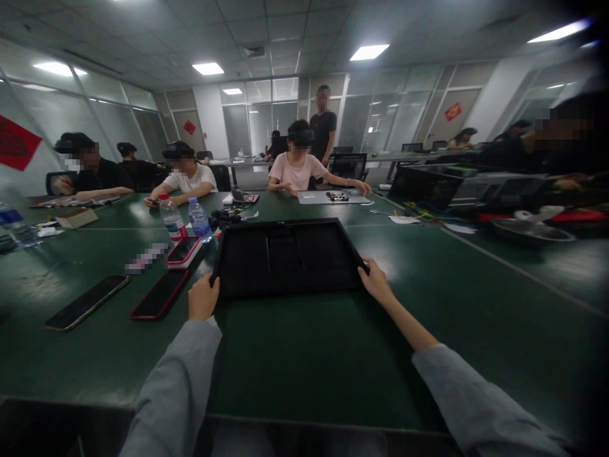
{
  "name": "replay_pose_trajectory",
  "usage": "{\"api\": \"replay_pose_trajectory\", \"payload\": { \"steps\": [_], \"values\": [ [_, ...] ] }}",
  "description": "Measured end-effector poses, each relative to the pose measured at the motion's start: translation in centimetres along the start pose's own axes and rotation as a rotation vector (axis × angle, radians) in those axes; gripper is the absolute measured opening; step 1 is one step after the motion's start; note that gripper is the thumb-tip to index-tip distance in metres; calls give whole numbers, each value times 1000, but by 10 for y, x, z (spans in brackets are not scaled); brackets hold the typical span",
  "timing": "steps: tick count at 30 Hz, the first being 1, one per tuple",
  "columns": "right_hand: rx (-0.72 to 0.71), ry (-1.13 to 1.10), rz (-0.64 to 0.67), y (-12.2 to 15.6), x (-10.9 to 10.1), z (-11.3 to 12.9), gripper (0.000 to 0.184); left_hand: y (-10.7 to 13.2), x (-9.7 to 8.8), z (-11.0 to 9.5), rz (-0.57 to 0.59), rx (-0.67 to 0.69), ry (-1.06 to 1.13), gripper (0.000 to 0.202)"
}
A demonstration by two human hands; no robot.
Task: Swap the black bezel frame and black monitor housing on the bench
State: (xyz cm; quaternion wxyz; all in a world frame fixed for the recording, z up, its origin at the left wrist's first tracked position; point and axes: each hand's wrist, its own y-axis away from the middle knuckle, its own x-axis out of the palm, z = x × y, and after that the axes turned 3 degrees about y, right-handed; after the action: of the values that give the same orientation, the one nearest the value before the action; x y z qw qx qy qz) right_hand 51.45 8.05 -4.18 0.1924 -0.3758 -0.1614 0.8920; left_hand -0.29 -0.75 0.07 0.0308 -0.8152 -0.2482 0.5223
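A wide black monitor housing [242, 261], shallow with a raised rim, lies before me on the green table, or just above it; I cannot tell which. Two thin pale lines run down its inner face, and small light lettering shows on the far rim. My left hand [203, 297] is closed around its left edge near the front corner. On the opposite side, my right hand [377, 279] grips the right edge, thumb on top. The fingers beneath the housing are hidden on both sides.
Left of the housing lie a red-edged phone [160, 295], a dark phone [88, 302] and a pink-edged phone [184, 250]. Two plastic bottles [200, 221] stand behind them. Across the green table [285, 362], a person in pink [297, 168] sits at a grey panel [314, 197]. Computer cases [495, 190] stand right.
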Motion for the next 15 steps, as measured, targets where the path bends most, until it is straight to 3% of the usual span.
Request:
{"api": "replay_pose_trajectory", "payload": {
  "steps": [15],
  "values": [
    [-34,19,43,2,-3,3,47,-10,11,14,-5,-91,112,40]
  ]
}}
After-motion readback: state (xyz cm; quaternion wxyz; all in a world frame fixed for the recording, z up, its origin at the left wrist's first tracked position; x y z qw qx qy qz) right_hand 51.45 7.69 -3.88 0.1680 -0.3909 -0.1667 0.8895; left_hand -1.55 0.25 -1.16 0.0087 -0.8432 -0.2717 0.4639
